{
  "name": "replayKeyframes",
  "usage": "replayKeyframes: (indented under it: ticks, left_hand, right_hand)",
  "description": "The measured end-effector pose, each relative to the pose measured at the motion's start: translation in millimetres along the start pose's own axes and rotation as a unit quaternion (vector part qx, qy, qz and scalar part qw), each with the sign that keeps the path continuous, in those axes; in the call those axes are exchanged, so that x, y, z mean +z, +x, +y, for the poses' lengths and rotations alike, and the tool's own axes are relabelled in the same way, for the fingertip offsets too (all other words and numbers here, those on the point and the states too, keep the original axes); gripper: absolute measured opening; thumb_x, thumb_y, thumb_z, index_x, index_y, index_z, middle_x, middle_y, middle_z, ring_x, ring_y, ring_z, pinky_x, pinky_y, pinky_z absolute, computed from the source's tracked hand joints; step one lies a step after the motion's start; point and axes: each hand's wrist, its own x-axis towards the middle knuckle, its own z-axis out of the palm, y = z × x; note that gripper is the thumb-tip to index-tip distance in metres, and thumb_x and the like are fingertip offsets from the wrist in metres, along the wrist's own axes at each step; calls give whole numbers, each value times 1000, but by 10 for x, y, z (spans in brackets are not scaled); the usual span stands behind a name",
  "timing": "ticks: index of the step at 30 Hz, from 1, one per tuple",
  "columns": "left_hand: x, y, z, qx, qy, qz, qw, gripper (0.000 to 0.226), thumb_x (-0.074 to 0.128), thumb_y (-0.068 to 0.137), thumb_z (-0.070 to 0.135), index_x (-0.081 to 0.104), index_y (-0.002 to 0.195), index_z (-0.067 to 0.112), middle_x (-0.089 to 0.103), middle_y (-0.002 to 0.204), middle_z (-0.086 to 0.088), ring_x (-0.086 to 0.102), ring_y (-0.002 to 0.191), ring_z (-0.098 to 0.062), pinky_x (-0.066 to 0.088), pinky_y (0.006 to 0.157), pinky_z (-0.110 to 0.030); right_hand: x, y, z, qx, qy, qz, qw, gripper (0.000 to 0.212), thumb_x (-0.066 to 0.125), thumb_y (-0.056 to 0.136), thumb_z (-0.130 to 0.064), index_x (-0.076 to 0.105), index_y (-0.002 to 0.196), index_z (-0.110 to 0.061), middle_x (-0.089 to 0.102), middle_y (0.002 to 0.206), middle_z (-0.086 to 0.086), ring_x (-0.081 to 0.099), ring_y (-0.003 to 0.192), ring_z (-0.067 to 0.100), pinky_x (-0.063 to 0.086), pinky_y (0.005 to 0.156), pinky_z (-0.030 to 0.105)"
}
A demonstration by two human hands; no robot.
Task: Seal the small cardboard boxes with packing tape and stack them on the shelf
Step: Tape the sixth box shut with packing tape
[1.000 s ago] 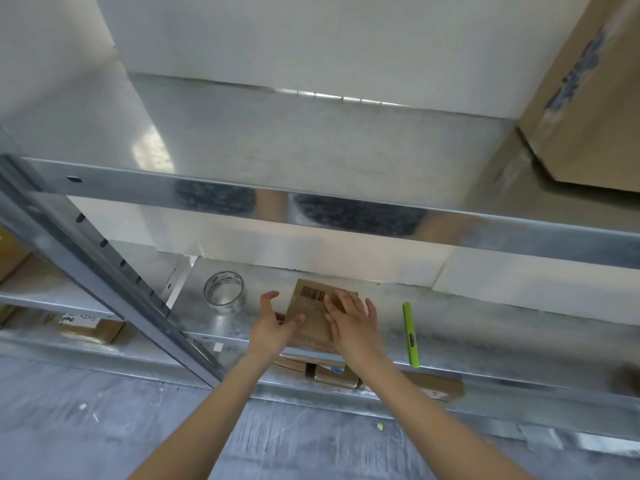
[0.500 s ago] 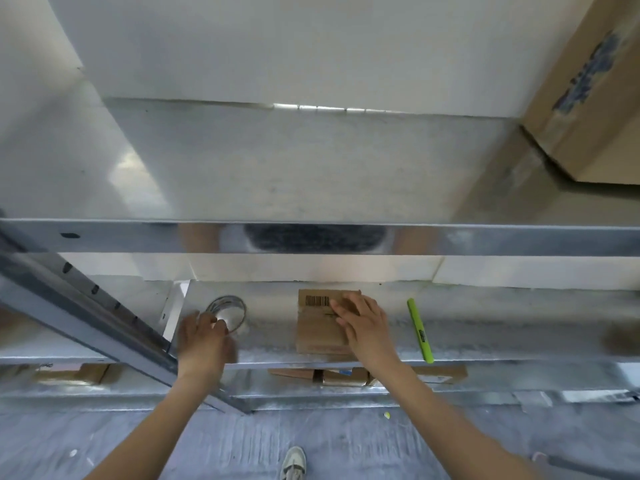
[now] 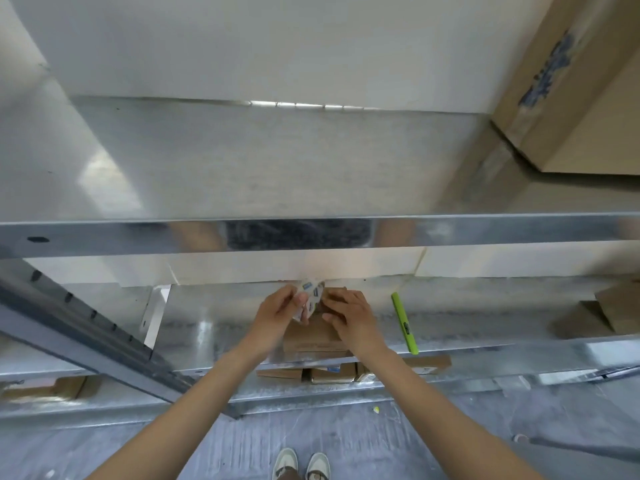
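A small brown cardboard box lies flat on the middle metal shelf. Just above its far end, my left hand grips a roll of clear packing tape with a blue-printed core, held on edge. My right hand is beside it, with curled fingertips pinching at the roll's right edge. Both hands hide the box's far half.
A bright green utility knife lies on the shelf right of the box. Another cardboard box sits far right. Several small boxes lie on the lower shelf. A large carton stands on the top shelf. A slanted grey upright crosses at left.
My left hand picked the tape roll up from the shelf's left side and carried it over the box. My right hand lifted off the box top to meet the roll.
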Motion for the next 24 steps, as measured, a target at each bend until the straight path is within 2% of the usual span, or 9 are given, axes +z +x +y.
replayKeyframes:
  ticks: [5, 7, 9, 12, 15, 17, 19, 22, 24]
  left_hand:
    - [5, 81, 1, 6, 26, -21, 999, 25, 50, 96, 31, 55, 72, 26, 68, 90, -3, 64, 92, -19, 48, 74, -20]
    - [7, 75, 10, 10, 28, -31, 999, 24, 49, 96, 31, 54, 73, 27, 68, 89, -5, 64, 92, -21, 49, 74, -21]
    - [22, 54, -1, 7, 4, -34, 999, 22, 50, 95, 29, 55, 75, 23, 68, 86, -8, 64, 87, -26, 50, 70, -19]
    - [32, 37, -4, 15, -13, -37, 999, 24, 52, 95, 32, 57, 78, 16, 67, 75, -1, 64, 81, -28, 48, 67, -15]
    - [25, 54, -34, 28, 14, -41, 999, 36, 53, 90, 44, 57, 81, 9, 65, 71, -1, 62, 74, -19, 44, 68, -17]
    - [20, 75, -62, 27, 42, -33, 998, 53, 52, 82, 57, 57, 88, 5, 62, 83, -12, 57, 77, -18, 41, 70, -21]
    - [26, 97, -63, 15, 61, -21, 998, 64, 53, 75, 66, 57, 108, 12, 55, 107, -7, 53, 96, -13, 41, 81, -19]
    - [84, 127, -29, -24, 30, -45, 998, 76, 55, 80, 59, 32, 143, 25, 36, 139, 10, 41, 120, -6, 38, 103, -28]
    - [153, 149, -41, -12, 24, -76, 997, 60, 49, 89, 50, 26, 144, 39, 36, 142, 21, 41, 123, 5, 36, 106, -27]
  right_hand:
    - [-174, 89, -71, 94, 83, -9, 992, 36, 49, 97, -14, 54, 132, -12, 52, 137, 2, 45, 126, 19, 27, 102, 17]
    - [-323, 172, -237, 124, 165, 12, 978, 38, 43, 101, -24, 47, 138, -15, 47, 142, 0, 42, 130, 15, 26, 100, 15]
    - [-437, 287, -432, 125, 216, -23, 968, 44, 39, 101, -38, 46, 139, -18, 45, 143, -3, 40, 132, 13, 23, 100, 16]
    - [-485, 420, -606, 112, 211, -102, 966, 38, 36, 98, -51, 59, 110, -23, 57, 113, -9, 52, 105, 9, 32, 95, 28]
    - [-471, 469, -643, 112, 158, -142, 971, 39, 38, 101, -39, 51, 71, -16, 57, 77, 0, 53, 69, 11, 40, 71, 26]
    - [-469, 464, -657, 100, 113, -136, 979, 39, 38, 101, -30, 44, 66, -16, 51, 68, 1, 49, 60, 10, 36, 60, 22]
    - [-451, 452, -666, 91, 85, -123, 985, 35, 35, 102, -28, 49, 73, -14, 57, 76, 5, 55, 67, 14, 39, 61, 22]
    - [-401, 406, -664, 90, 62, -93, 990, 37, 31, 104, -30, 58, 91, -9, 64, 90, 8, 63, 81, 19, 52, 76, 27]
    - [-401, 377, -658, 91, 59, -48, 993, 36, 34, 103, -29, 64, 105, -9, 67, 100, 6, 64, 87, 17, 52, 86, 28]
